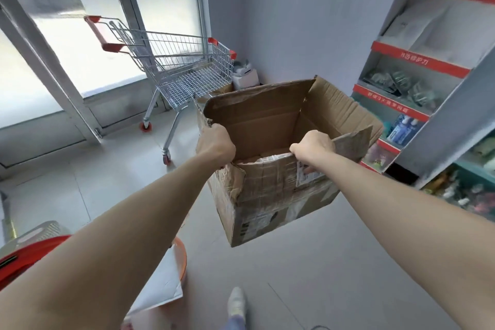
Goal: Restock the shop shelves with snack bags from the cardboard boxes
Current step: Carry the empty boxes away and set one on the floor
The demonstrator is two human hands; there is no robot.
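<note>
The shelves (420, 60) stood at the right, with bags (401, 82) on some tiers. A shopping cart (184, 69) sat far left by the glass door. Between them the cardboard box (267, 201) hung open and tilted, seemingly clear of the floor. What showed of its inside was bare cardboard. The step looked like carrying the box toward the shelves. Next it would need setting down near them, to free a hand for reaching in. Both arms stretched forward. The left hand (215, 146) clenched the box's left rim, and the right hand (313, 146) gripped the near wall, fingers (308, 169) curled over its edge.
</note>
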